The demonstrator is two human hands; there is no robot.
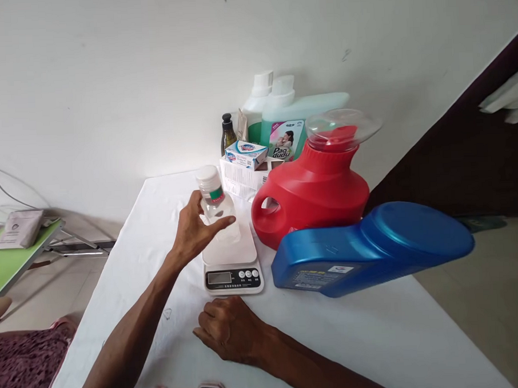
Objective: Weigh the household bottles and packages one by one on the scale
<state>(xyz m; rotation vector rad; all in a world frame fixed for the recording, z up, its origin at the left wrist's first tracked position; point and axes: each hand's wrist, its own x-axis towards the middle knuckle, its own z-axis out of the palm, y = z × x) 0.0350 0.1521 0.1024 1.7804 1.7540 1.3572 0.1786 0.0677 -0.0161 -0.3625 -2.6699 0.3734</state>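
My left hand [196, 231] is wrapped round a small clear bottle [217, 210] with a white cap and a red-and-green band under it. Thumb on the near side, fingers [226, 221] curled round the front, closed on the body below the band so the cap stays free. The bottle stands upright over the white platform of the kitchen scale [231, 261]; whether its base is touching the platform or just above it I cannot tell, my hand hides that edge.

My right hand [228, 332] rests knuckles-up on the white table [376, 332], just in front of the scale's display and buttons, fingers loosely curled, holding nothing. It sits near the scale but apart from it, probably steadying me.

Right of the scale: a red jug [315, 200] with a clear cap, upright, and a blue bottle [373, 249] lying on its side, touching the jug. Behind the scale, soap boxes [245, 154], a dark small bottle [227, 132] and pale green detergent bottles [298, 115] against the wall.
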